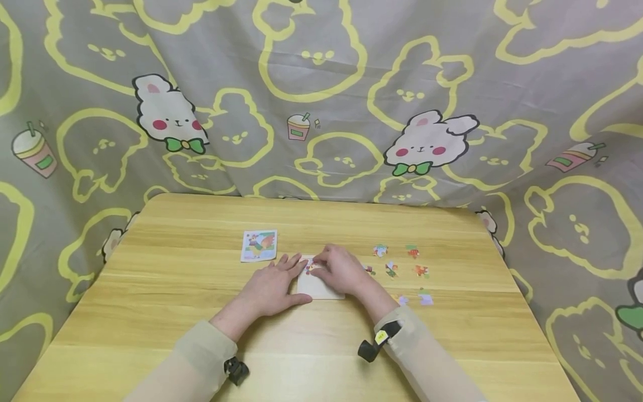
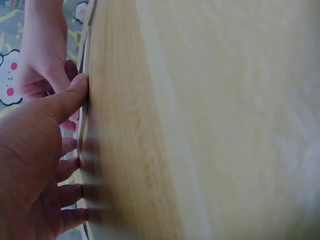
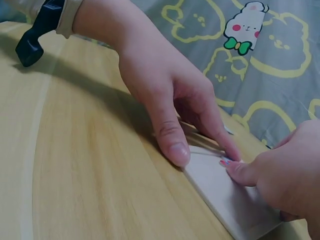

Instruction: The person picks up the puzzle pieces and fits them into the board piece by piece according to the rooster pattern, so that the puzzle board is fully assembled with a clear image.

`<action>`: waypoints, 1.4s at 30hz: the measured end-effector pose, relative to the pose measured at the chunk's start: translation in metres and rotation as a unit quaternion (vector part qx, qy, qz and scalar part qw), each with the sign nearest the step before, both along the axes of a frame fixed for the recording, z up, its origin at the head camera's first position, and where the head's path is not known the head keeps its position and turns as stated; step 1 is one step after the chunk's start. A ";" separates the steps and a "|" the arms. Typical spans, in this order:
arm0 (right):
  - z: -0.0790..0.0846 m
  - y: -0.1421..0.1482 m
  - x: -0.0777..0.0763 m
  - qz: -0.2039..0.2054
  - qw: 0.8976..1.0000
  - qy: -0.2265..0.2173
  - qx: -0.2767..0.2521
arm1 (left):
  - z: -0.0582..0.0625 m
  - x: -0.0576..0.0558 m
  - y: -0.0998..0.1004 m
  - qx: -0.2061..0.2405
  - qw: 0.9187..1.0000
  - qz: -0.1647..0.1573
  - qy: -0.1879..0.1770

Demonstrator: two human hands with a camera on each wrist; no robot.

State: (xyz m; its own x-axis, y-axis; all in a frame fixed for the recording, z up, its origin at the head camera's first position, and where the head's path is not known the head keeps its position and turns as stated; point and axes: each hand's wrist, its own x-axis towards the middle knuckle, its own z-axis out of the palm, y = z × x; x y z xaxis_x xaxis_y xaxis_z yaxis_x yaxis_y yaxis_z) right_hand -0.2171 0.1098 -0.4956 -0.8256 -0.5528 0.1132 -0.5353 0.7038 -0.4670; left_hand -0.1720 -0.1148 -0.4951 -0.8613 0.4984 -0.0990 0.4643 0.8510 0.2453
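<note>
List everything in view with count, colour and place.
Wooden table: one, light brown, foreground
Cartoon-print curtain: panel count unclear, grey with yellow outlines, around the table's far side
Puzzle board: one, white, on table, centre
Picture card: one, multicoloured, on table, left of board
Loose jigsaw pieces: at least seven, multicoloured, on table, right of board
Placed jigsaw pieces: count unclear, multicoloured, on board, partly hidden
Wrist cameras: two, black, one per arm
Sleeves: two, beige, on forearms
Left hand: one, at board's edge
Right hand: one, over board, touching placed pieces
</note>
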 end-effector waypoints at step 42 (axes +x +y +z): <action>0.010 0.014 0.003 0.013 0.998 -0.023 -0.051 | 0.007 -0.001 0.003 -0.005 1.000 -0.003 -0.013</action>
State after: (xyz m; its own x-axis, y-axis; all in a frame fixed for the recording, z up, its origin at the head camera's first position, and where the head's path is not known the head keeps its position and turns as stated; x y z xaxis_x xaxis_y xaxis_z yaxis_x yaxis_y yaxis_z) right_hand -0.2139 0.1240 -0.4854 -0.8162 -0.5624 0.1322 -0.5298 0.6372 -0.5597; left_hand -0.1730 -0.1122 -0.4878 -0.8548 0.5031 -0.1271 0.4636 0.8505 0.2486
